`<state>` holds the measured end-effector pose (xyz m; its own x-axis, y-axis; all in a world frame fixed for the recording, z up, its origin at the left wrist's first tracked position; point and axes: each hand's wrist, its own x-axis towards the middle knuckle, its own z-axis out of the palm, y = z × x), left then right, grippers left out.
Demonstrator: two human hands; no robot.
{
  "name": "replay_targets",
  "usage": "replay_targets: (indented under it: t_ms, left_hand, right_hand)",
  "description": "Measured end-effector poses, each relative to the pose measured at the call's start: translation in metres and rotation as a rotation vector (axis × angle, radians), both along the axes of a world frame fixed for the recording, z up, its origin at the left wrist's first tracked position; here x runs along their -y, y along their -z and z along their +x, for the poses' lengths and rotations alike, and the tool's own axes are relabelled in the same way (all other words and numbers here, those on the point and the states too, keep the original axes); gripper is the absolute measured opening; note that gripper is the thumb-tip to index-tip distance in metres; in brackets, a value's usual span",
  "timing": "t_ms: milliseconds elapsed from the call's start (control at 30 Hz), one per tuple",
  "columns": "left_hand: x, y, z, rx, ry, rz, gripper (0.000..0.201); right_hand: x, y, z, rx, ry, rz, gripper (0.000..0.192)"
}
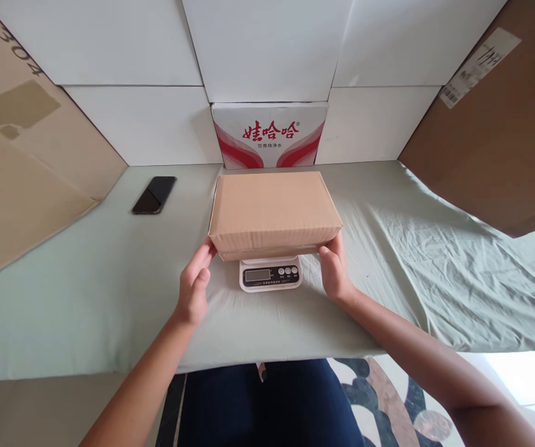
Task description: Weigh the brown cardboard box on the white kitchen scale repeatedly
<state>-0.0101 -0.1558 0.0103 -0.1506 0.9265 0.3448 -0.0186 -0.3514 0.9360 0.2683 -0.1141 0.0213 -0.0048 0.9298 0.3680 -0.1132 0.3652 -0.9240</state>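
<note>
A closed brown cardboard box (274, 202) sits over a white kitchen scale (271, 285), and its front edge overhangs the scale's platform. Only the scale's front panel shows, with a blank-looking display and a row of round buttons. At the box's left front corner, my left hand (195, 282) has its fingers against the side, partly hidden, with the thumb held apart from the cardboard. My right hand (335, 267) grips the right front corner, thumb at the front and fingers along the side. Both hands hold the box between them.
A black smartphone (154, 195) lies on the green cloth (85, 292) to the left. Behind the box stands a white and red printed carton (270, 136) against white panels. Large cardboard sheets flank the table, one left (29, 167) and one right (495, 136).
</note>
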Motion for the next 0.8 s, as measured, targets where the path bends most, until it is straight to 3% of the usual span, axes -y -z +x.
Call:
replay_targets:
  t_ms: [233,400,500,600,700,800]
  left_hand:
    - [-0.002,-0.002,0.006,-0.048,0.095,0.042,0.073]
    - [-0.015,-0.022,0.015,-0.05,0.173,0.101,0.075]
    - [-0.043,-0.037,0.018,-0.033,0.186,0.182,0.07]
    - [-0.09,-0.04,0.018,-0.013,0.162,0.23,0.061]
    - [-0.136,-0.027,0.018,0.045,0.079,0.266,0.055]
    - [-0.164,-0.005,0.015,0.063,0.043,0.238,0.057]
  right_hand:
    - [0.002,-0.005,-0.004,0.053,-0.012,0.015,0.06]
    - [-0.003,-0.01,-0.009,0.062,0.003,0.098,0.065]
    - [-0.026,-0.017,-0.013,0.091,0.039,0.133,0.073]
    - [-0.068,-0.026,-0.018,0.127,0.074,0.195,0.076]
    - [-0.112,-0.027,-0.022,0.2,-0.023,0.246,0.082]
    - [-0.14,-0.015,-0.024,0.2,-0.038,0.207,0.082]
